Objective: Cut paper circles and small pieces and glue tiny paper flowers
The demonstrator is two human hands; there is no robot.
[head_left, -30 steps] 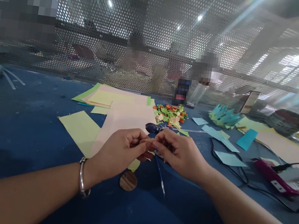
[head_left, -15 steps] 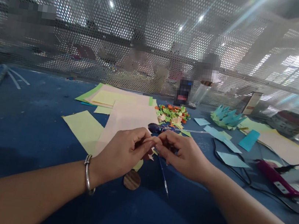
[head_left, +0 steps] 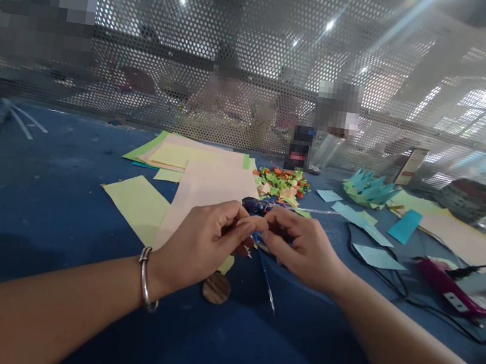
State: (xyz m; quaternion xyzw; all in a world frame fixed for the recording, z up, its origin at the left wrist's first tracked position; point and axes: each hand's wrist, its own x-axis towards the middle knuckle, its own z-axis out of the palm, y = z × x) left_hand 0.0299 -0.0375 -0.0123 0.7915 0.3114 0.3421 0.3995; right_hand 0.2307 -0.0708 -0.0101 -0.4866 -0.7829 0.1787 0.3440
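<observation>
Both hands meet over the blue table, fingertips pinched close together. My left hand [head_left: 204, 231], with a silver bangle at the wrist, is closed on a small peach-coloured piece [head_left: 259, 223], apparently paper. At its other end my right hand [head_left: 301, 244] pinches the same piece. Its lower part is hidden by the fingers. Just below lies a thin blue tool [head_left: 266, 278] with a metal tip. A round wooden disc [head_left: 216, 288] rests nearer to me. Behind the fingertips is a dark blue object [head_left: 252, 204] with a clear stick [head_left: 318, 210] beside it.
Pale paper sheets [head_left: 215, 187] and a yellow-green sheet [head_left: 137, 206] lie left of centre. Colourful paper scraps [head_left: 281, 182] form a pile behind. To the right are blue folded paper points [head_left: 369, 187], blue paper strips [head_left: 378, 257] and a magenta power strip [head_left: 456, 287] with black cable.
My right hand has shifted slightly right and up, and more of the peach-coloured piece shows between the fingertips. The left hand stays nearly still. Things on the table have not moved.
</observation>
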